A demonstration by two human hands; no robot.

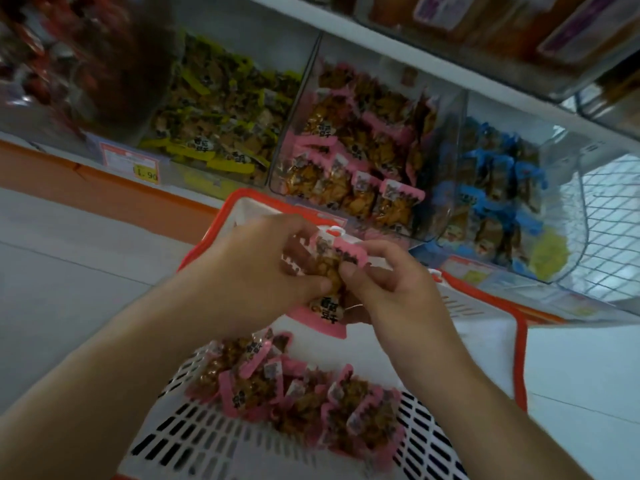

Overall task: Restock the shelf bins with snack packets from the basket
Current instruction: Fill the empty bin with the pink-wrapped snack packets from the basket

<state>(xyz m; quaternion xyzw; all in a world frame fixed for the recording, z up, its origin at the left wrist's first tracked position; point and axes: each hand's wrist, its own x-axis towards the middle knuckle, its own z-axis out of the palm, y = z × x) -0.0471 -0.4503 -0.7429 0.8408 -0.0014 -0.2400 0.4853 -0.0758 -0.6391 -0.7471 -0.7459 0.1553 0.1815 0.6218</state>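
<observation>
Clearly a shop: clear shelf bins (pixel 374 98) heaped with small snack packets (pixel 349 147), a price tag (pixel 147 172) left of them, a red-rimmed shopping basket (pixel 519 358) just below.

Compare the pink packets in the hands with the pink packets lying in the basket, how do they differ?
The held pink packets are up in the air above the basket, gripped between the left hand and right hand; the basket packets lie loose on its slotted floor, untouched. The held ones are a small bunch; the basket ones are a larger scattered pile. Both share pink edges and brown contents, matching the middle shelf bin.
</observation>
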